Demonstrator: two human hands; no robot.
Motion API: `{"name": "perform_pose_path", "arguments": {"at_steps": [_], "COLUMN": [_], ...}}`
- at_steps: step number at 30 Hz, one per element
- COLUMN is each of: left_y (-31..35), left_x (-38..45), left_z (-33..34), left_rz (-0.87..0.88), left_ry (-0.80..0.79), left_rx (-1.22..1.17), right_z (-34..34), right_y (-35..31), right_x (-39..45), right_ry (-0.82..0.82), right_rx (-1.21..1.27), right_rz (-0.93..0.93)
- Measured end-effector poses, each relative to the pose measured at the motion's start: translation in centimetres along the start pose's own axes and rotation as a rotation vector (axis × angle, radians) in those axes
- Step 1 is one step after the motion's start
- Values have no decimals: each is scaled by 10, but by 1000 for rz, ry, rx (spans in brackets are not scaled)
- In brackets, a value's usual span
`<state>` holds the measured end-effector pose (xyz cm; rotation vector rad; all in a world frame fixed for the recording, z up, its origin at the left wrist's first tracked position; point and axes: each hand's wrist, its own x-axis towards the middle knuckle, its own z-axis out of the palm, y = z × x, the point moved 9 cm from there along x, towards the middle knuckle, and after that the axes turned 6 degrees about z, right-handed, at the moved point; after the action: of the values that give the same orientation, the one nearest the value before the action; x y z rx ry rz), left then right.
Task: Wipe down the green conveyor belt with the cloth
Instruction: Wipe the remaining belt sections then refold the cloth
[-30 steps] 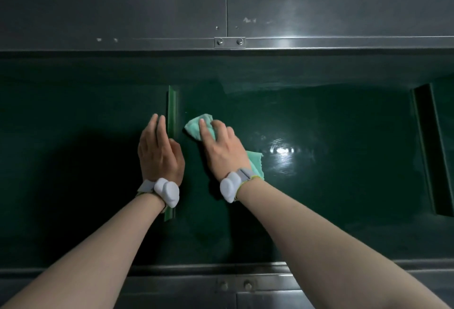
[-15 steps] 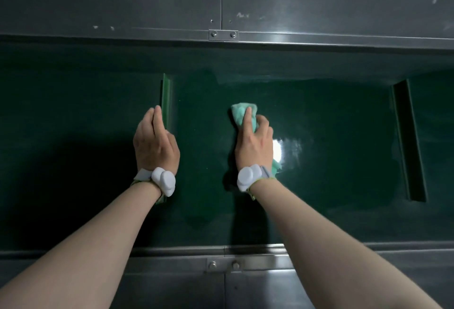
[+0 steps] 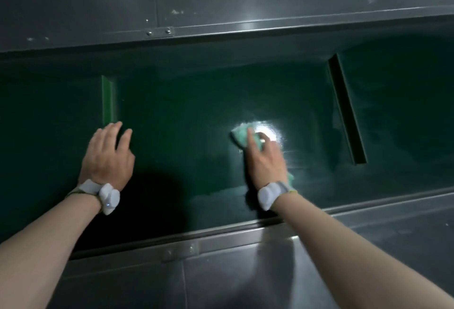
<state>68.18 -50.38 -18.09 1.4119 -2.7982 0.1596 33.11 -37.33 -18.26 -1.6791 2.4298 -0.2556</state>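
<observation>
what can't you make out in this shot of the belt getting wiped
Head view only:
- Most of the cloth: covered by the right hand, so its size and folds are unknown.
- Belt under the glare beside the cloth: washed out, so whether it is clean is unclear.
- Belt below the left hand: lost in dark shadow.
- Belt ends: cut off by both frame edges.

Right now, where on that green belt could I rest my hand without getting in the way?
Bare belt lies between the left hand and the right hand pressing the cloth, also beyond the dark cleat.
</observation>
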Motion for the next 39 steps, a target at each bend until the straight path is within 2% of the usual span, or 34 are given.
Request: {"name": "perform_pose_path", "arguments": {"at_steps": [5,7,9,12,14,16,18,20,24,28,30,34,36,39], "left_y": [11,34,57,92,115,127,136,129,118,119,125,141,149,158], "left_x": [-9,-4,4,20,31,40,45,43,37,33,33,37,42,50], "left_z": [-7,-8,-10,-17,-22,-26,-27,-26,-23,-24,-26,-29,-31,-32], "left_rz": [-82,-92,-146,-272,-315,-319,-307,-305,-330,-392,-396,-406,-405,-385], "left_ry": [18,12,19,48,65,94,107,114,123,131,135,143,139,134], "left_rx": [-37,-69,-129,-225,-258,-270,-264,-244,-219,-219,-223,-257,-269,-270], "right_z": [-49,-56,-51,-22,3,18,24,19,-12,-54,-62,-52,-35,-5], "right_y": [165,185,162,76,5,-60,-82,-69,37,178,213,183,131,40], "right_x": [8,1,-2,-12,-30,-55,-75,-73,-52,-25,-20,-31,-38,-59], "right_ry": [157,218,258,151,11,-103,-193,-196,-65,42,67,160,141,-31], "right_rx": [13,34,65,162,240,259,240,233,123,-3,-13,1,77,116], "right_rz": [399,577,647,512,293,-23,-295,-410,-314,64,237,539,468,157]}}
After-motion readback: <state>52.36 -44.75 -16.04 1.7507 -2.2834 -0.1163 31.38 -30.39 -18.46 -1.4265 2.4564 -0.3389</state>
